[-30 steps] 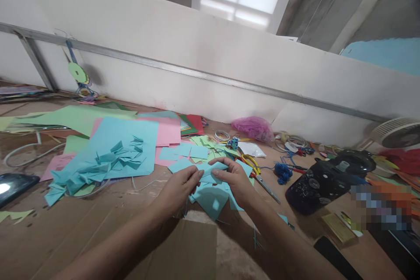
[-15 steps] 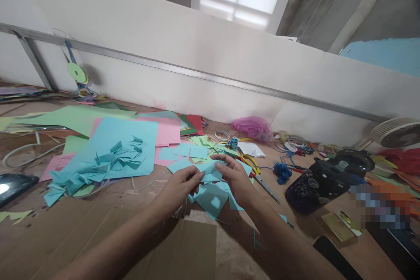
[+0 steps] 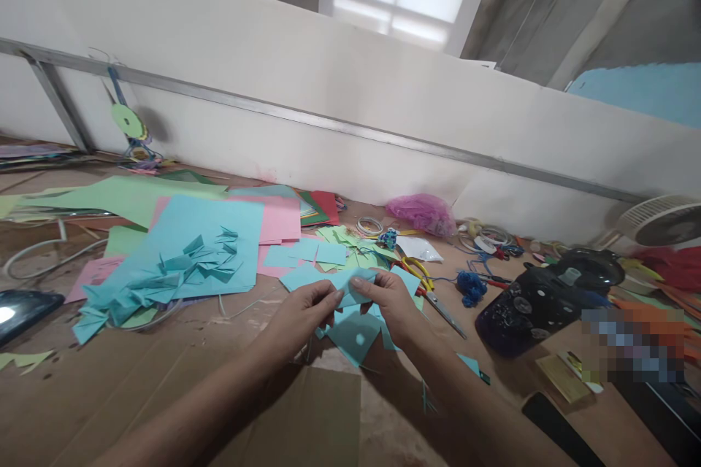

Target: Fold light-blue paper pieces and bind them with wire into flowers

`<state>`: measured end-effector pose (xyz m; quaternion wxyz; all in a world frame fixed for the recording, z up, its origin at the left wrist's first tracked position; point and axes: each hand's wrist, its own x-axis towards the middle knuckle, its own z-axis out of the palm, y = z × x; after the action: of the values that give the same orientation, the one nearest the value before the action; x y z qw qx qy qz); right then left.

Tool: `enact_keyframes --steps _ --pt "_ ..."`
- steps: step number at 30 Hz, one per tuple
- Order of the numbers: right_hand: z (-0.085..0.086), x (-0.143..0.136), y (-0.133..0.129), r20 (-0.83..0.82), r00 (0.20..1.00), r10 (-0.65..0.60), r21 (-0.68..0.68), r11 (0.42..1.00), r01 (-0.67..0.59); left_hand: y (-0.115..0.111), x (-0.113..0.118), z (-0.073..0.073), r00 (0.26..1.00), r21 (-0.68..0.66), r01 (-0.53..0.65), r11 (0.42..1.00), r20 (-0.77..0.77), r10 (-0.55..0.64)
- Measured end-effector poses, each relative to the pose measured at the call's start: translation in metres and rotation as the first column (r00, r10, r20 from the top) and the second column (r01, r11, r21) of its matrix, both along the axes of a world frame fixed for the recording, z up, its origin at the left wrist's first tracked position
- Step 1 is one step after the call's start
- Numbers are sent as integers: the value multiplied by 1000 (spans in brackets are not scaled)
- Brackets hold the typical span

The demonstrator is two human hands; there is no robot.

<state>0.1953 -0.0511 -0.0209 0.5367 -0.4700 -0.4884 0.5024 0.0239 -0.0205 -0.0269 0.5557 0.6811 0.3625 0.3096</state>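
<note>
A small piece of light blue paper [image 3: 350, 284] is held up between both hands. My left hand [image 3: 312, 308] pinches its left side between thumb and fingers. On the right side, my right hand [image 3: 383, 295] has its thumb pressed on the paper, with the fingers curled behind. Below the hands lie blue paper squares [image 3: 353, 336]. To the left, a pile of folded blue paper pieces [image 3: 191, 266] rests on a large blue sheet [image 3: 224, 211]. Scissors with yellow handles [image 3: 419, 273] and another pair with long metal blades [image 3: 446, 315] lie right of my right hand.
A dark jug [image 3: 526, 306], blue yarn [image 3: 472, 287] and a small wooden block [image 3: 563, 378] are at the right. A pink plastic bag [image 3: 421, 214] sits by the white wall. A fan [image 3: 662, 220] stands far right, cardboard [image 3: 307, 416] lies in front, and a phone-like dark object [image 3: 27, 312] is at left.
My right hand has moved slightly down and closed in, its fingers now curled behind the paper. The held paper is tilted differently and more covered by the hands.
</note>
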Motion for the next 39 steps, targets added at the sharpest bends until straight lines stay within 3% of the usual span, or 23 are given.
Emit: enact_keyframes --steps 4,9,12,19,23,31,39 --pt "0 1 1 5 1000 -20 20 1000 20 -2 0 4 999 -118 20 993 50 -15" --pt "1 4 2 -22 997 -76 26 997 77 -22 -2 29 988 -302 -63 951 114 102" --pt "3 5 2 -34 995 -90 26 995 91 -27 -5 38 989 -329 -63 942 107 104" --pt "2 7 2 -26 992 -127 17 992 127 -6 -7 22 998 -182 20 983 66 -8" --pt "1 7 2 -16 992 -126 19 992 126 2 -6 15 1000 -95 -1 995 16 3" --pt "1 10 2 -71 980 -186 -52 982 183 0 -6 18 997 -178 30 984 70 -17" --pt "-1 12 4 -105 975 -195 -60 980 189 2 -7 17 997 -169 46 985 76 -33"
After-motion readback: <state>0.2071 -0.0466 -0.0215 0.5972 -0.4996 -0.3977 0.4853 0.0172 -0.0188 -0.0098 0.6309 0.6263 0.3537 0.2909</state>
